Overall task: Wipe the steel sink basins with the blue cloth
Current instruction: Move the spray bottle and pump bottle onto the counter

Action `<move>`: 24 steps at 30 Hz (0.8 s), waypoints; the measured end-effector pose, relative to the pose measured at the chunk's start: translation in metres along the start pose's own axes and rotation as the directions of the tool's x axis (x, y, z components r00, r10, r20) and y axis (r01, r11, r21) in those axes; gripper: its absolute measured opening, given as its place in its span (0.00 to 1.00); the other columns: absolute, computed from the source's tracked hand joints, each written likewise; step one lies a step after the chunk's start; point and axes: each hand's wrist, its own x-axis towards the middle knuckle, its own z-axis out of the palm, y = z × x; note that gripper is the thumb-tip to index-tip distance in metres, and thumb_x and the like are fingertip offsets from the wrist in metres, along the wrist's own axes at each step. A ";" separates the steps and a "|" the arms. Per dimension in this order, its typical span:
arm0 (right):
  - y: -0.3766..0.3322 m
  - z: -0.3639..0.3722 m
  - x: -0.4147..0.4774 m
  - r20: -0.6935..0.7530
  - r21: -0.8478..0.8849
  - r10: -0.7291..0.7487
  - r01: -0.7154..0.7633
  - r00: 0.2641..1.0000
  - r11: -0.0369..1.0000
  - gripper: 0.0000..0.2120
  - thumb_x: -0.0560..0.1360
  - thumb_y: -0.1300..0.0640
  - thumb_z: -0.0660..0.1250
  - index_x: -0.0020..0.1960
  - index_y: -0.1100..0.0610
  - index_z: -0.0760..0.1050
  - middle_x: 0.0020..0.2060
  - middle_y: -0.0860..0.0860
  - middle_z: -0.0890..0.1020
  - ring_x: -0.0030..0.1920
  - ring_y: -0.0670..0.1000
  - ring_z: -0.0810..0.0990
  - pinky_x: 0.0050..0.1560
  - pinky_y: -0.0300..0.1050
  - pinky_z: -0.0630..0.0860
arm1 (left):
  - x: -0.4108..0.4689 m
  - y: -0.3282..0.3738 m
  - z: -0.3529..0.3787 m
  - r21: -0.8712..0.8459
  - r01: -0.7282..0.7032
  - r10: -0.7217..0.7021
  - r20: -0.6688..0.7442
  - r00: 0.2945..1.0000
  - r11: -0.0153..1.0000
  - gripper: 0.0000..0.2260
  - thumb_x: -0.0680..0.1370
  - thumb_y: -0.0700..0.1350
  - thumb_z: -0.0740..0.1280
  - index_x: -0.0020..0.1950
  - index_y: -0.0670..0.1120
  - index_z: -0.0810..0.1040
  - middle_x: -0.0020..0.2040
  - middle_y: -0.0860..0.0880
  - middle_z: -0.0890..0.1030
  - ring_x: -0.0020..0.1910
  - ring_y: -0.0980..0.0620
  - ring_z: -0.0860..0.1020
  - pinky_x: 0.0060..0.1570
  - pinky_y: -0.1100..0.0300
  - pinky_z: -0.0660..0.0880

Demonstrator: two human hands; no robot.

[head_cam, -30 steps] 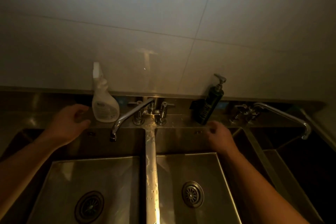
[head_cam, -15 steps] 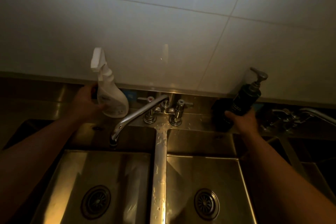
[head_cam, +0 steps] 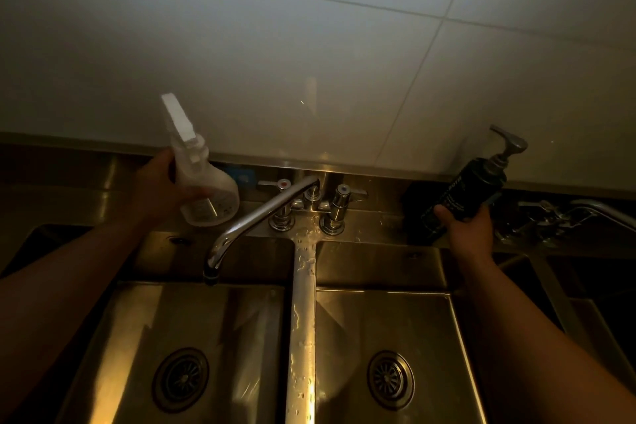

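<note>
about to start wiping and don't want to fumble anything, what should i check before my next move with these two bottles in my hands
1. Grip of left hand on spray bottle: ok.
2. Grip of right hand on pump bottle: ok.
3. Bottles upright: not ok, both tilt.
4. Blue cloth ready: not ok, neither hand has it; blue patch behind the spray bottle, cannot tell what.
5. Left basin and right basin free of objects: ok, only drains show.
6. Faucet off: ok, no stream visible.
</note>
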 end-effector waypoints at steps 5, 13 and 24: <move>-0.007 -0.012 -0.032 0.037 0.020 -0.028 0.027 0.999 0.999 0.29 0.72 0.56 0.72 0.70 0.53 0.65 0.66 0.53 0.75 0.66 0.56 0.73 0.65 0.56 0.70 | -0.025 0.005 0.000 -0.001 -0.039 0.039 -0.070 0.997 0.999 0.31 0.62 0.44 0.80 0.62 0.47 0.73 0.54 0.50 0.78 0.49 0.52 0.76 0.39 0.63 0.72; -0.030 -0.012 -0.132 0.213 0.047 -0.063 0.054 0.975 0.997 0.30 0.69 0.60 0.74 0.68 0.53 0.67 0.64 0.51 0.76 0.61 0.50 0.74 0.59 0.50 0.70 | -0.086 0.020 -0.020 -0.067 -0.044 0.032 -0.177 0.984 0.997 0.29 0.65 0.44 0.78 0.62 0.44 0.71 0.53 0.51 0.75 0.51 0.53 0.73 0.39 0.65 0.70; -0.053 0.034 -0.297 0.413 0.038 -0.012 -0.004 0.911 0.999 0.29 0.67 0.59 0.76 0.62 0.44 0.69 0.55 0.42 0.79 0.56 0.47 0.77 0.56 0.48 0.73 | -0.167 0.005 -0.091 -0.186 0.069 -0.090 -0.106 0.990 0.980 0.25 0.67 0.45 0.77 0.61 0.47 0.72 0.57 0.46 0.79 0.56 0.46 0.78 0.54 0.44 0.77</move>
